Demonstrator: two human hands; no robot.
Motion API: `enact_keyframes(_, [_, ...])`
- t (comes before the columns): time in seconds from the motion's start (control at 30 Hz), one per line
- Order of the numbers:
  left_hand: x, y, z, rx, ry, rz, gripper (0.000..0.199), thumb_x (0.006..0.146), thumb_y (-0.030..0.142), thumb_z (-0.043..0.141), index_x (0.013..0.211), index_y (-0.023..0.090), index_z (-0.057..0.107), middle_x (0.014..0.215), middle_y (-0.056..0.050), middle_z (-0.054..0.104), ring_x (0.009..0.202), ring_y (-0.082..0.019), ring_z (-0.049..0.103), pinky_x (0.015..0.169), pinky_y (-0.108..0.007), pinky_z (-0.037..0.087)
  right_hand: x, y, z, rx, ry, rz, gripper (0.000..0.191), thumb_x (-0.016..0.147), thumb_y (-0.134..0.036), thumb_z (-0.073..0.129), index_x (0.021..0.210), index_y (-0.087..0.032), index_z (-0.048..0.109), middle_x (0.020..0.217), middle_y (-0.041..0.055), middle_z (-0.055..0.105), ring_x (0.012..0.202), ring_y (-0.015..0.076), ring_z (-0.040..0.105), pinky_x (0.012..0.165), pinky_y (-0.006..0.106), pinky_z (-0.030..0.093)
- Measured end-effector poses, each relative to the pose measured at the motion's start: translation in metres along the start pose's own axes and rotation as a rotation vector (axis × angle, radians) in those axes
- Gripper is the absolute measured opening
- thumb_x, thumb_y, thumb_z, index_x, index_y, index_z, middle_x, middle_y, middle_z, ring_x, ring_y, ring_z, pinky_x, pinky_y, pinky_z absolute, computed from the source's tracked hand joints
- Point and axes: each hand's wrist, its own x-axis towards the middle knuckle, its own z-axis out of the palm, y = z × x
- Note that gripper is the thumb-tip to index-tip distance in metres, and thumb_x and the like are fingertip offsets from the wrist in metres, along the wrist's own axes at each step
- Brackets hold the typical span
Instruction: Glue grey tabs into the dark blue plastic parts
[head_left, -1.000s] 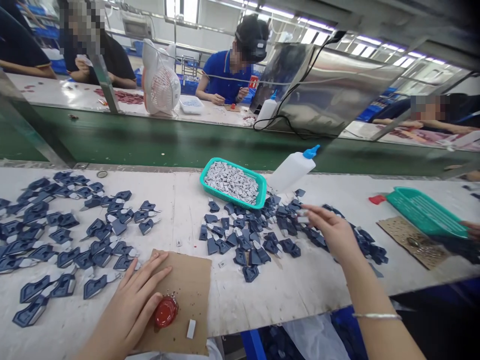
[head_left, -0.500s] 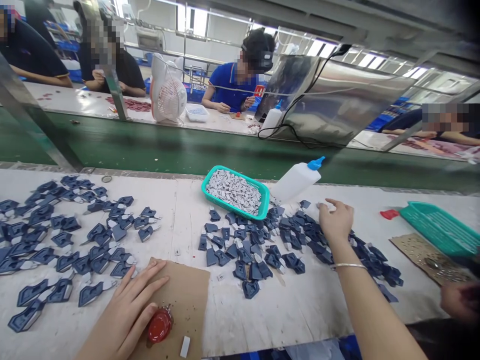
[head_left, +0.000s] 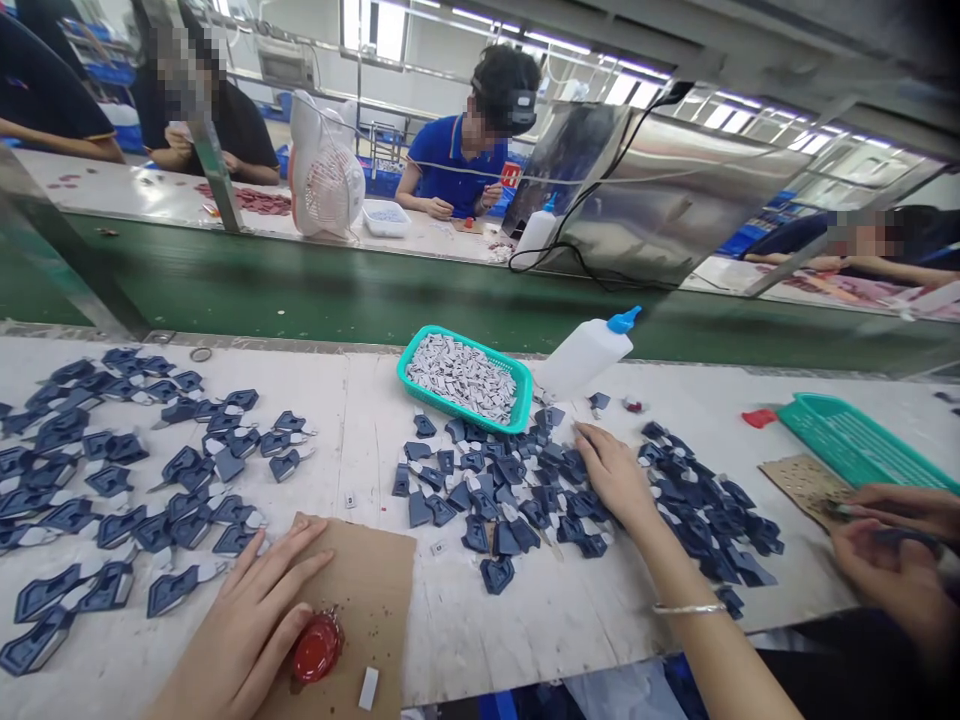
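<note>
My left hand (head_left: 259, 610) lies flat with fingers apart on a brown cardboard sheet (head_left: 375, 580), beside a small red dish (head_left: 318, 645) and a white block (head_left: 368, 688). My right hand (head_left: 615, 478), a bangle at its wrist, rests palm down at the edge of a spread of dark blue plastic pieces with light tips (head_left: 504, 538). Its fingers stretch forward and left; no held piece shows, though the underside is hidden. More such pieces (head_left: 705, 505) lie right of it, across a narrow gap. Behind the pile stands a green basket (head_left: 523, 405) of small white-grey parts (head_left: 465, 378).
A white squeeze bottle (head_left: 589, 355) with a blue nozzle leans behind the pile. Many blue pieces (head_left: 187, 465) cover the table's left. At right, another person's hands (head_left: 892, 550) work near a second cardboard (head_left: 799, 480) and green basket (head_left: 862, 440). People sit across the green divider (head_left: 300, 290).
My right hand has come down and left onto the pieces, and a gap now parts them. The left hand stays put. The other person's hands have moved further into view at right.
</note>
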Motion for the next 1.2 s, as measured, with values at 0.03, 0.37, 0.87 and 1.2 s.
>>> enact_keyframes(0.03, [0.000, 0.001, 0.000, -0.002, 0.002, -0.001, 0.041, 0.099, 0.025, 0.035, 0.138, 0.029, 0.048, 0.153, -0.002, 0.045, 0.141, -0.022, 0.041, 0.120, -0.051, 0.024, -0.003, -0.005, -0.001, -0.001, -0.012, -0.009, 0.035, 0.095, -0.037, 0.057, 0.126, -0.019, 0.058, 0.130, 0.0097, 0.059, 0.116, 0.0247, 0.059, 0.099, 0.050, 0.047])
enact_keyframes(0.37, [-0.002, -0.007, -0.001, 0.053, -0.091, 0.047, 0.044, 0.098, 0.024, 0.040, 0.142, 0.029, 0.042, 0.157, -0.003, 0.039, 0.144, -0.023, 0.037, 0.118, -0.056, 0.026, -0.003, -0.050, 0.003, 0.022, -0.059, -0.020, 0.046, 0.096, -0.042, 0.042, 0.135, -0.021, 0.057, 0.133, 0.0091, 0.063, 0.126, 0.0309, 0.053, 0.106, 0.050, 0.042])
enact_keyframes(0.87, [0.000, -0.003, -0.006, -0.024, -0.087, 0.043, 0.041, 0.099, 0.025, 0.038, 0.139, 0.030, 0.048, 0.154, -0.004, 0.043, 0.141, -0.026, 0.040, 0.116, -0.060, 0.030, -0.032, -0.069, 0.004, 0.143, 0.037, 0.043, 0.027, 0.094, -0.035, 0.060, 0.112, -0.016, 0.064, 0.116, 0.0073, 0.065, 0.106, 0.0218, 0.062, 0.093, 0.046, 0.050])
enact_keyframes(1.2, [0.041, 0.009, -0.035, -0.071, -0.133, 0.113, 0.033, 0.099, 0.024, 0.038, 0.122, 0.024, 0.062, 0.138, -0.007, 0.059, 0.128, -0.026, 0.052, 0.110, -0.049, 0.043, -0.047, -0.091, -0.026, 0.271, 0.247, 0.125, 0.039, 0.092, -0.045, 0.041, 0.107, -0.020, 0.068, 0.122, 0.0123, 0.065, 0.119, 0.0302, 0.057, 0.103, 0.050, 0.041])
